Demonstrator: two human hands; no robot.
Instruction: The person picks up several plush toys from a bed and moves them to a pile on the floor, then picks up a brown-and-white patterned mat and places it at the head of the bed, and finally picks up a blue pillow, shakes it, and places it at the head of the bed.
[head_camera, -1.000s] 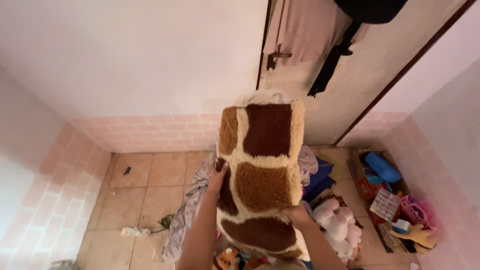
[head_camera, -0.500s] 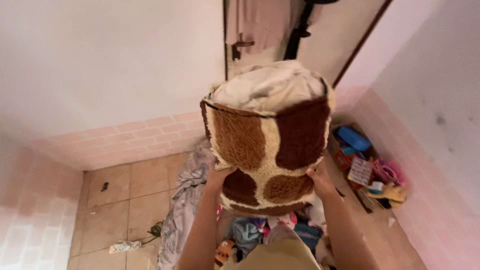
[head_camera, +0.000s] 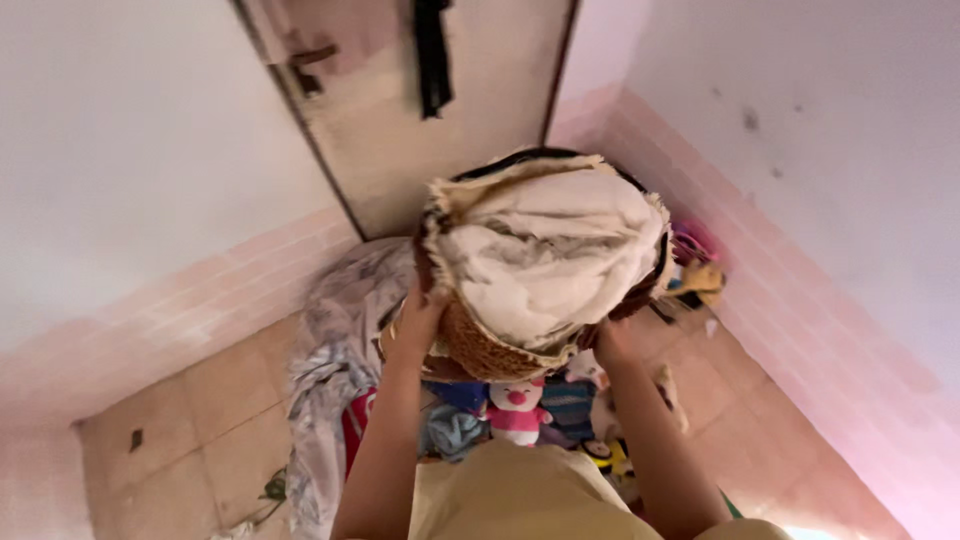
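Hands lifting a furry brown-and-cream bundle (head_camera: 545, 265) chest-high above a heap of soft toys (head_camera: 520, 410).
Left hand (head_camera: 415, 325) and right hand (head_camera: 610, 340) each clasp a lower side; its pale underside faces up. Judgement: even grip on both sides keeps loose edges from spilling onto grey cloth (head_camera: 335, 350) beside.
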